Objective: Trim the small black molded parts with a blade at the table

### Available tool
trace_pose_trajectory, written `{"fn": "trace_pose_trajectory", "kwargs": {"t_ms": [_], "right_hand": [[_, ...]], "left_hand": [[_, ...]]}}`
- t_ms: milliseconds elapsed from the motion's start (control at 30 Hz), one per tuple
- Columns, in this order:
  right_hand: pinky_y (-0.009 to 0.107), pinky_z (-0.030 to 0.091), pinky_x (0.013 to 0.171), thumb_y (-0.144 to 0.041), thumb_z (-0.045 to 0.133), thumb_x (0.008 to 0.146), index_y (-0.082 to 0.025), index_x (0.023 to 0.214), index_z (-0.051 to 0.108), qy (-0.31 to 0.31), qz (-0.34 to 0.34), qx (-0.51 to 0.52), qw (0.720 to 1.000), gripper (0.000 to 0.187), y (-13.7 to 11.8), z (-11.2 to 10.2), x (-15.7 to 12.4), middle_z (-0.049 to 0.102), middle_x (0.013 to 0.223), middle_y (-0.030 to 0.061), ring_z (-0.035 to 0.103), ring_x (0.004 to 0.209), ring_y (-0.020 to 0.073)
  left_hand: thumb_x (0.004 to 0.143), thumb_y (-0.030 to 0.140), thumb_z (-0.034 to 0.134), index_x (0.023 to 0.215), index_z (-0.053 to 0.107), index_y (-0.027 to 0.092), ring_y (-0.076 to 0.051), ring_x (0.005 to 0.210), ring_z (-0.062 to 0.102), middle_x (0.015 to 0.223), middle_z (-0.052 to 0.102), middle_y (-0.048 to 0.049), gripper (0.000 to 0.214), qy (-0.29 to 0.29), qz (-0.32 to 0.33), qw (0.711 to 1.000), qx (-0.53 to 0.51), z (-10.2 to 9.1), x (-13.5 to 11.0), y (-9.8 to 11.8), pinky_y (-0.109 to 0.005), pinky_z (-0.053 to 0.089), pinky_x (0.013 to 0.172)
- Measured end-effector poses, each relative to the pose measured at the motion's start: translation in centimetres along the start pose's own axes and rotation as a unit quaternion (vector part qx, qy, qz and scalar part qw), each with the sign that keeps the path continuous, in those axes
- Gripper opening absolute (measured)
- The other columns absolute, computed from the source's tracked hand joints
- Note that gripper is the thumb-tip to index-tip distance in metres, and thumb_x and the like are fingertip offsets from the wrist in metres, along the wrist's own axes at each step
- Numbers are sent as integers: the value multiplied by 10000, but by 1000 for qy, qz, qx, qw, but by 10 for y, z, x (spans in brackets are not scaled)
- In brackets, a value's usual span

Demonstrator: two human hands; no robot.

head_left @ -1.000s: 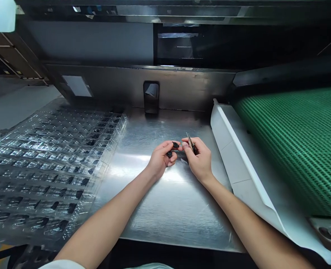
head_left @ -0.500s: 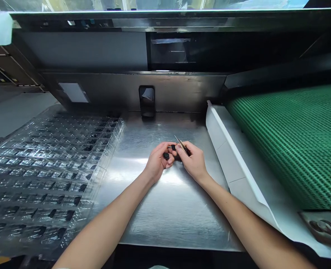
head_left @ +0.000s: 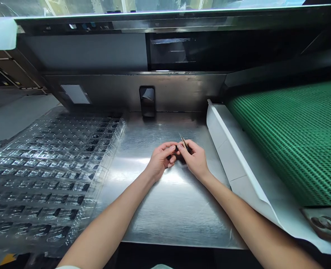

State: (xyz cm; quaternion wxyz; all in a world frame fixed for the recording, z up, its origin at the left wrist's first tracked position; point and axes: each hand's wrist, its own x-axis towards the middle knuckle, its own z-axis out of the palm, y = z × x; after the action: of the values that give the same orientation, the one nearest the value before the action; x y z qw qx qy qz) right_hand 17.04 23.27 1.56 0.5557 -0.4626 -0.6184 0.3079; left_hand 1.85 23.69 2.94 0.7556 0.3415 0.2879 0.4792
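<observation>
The left hand (head_left: 161,160) is closing more tightly around the small black parts (head_left: 173,152), which are now almost hidden between its fingers where a second ago two were showing. The right hand (head_left: 195,158) is pressing in against it, its tweezers (head_left: 183,142) tilting more upright.

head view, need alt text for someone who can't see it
Two bare hands meet over a steel worktable: the left hand pinches a small black part, the right hand holds tweezers. A clear plastic tray of small pockets, many holding dark parts, lies to the left; a green conveyor belt runs to the right.
</observation>
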Motion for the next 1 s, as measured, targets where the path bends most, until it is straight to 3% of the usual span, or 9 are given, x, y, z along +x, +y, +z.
{"fn": "trace_pose_trajectory", "kwargs": {"t_ms": [333,567,767,900,1000], "right_hand": [[272,464,654,-451,733,884,-198,901,667,57,12,33,998,263,-4,0,0,645,814,11,598,706,174],[268,485,635,-495,646,989,-207,992,638,54,-10,52,997,288,-3,0,0,631,862,11,597,695,162],[261,452,561,-525,578,1037,-218,998,598,60,-15,39,997,310,-6,-3,-1,611,778,-3,555,582,145],[289,449,637,-534,468,1078,-214,1141,619,39,-36,-36,998,359,-9,-5,-1,629,845,23,561,660,170],[324,449,754,-562,374,1095,-201,1037,669,8,-77,-110,991,470,-12,-6,-1,649,908,67,599,820,217]], "left_hand": [[695,321,925,1062,757,107,-39,531,416,758,548,3,456,-25,-8,1000,-8,0,0,-1,-168,259,435],[730,331,912,1130,723,158,-33,503,415,845,637,-34,475,-45,-25,999,-15,0,0,-5,-164,254,430],[787,339,875,1174,691,176,-32,498,393,850,646,-42,458,-52,-16,998,-22,-1,-1,-2,-153,254,429],[803,331,864,1176,691,177,-33,520,392,861,633,-37,438,-34,13,999,-34,-2,0,3,-145,272,439],[793,319,872,1167,695,180,-34,523,391,853,625,-30,436,-27,27,998,-44,-3,1,5,-138,266,435]]}}
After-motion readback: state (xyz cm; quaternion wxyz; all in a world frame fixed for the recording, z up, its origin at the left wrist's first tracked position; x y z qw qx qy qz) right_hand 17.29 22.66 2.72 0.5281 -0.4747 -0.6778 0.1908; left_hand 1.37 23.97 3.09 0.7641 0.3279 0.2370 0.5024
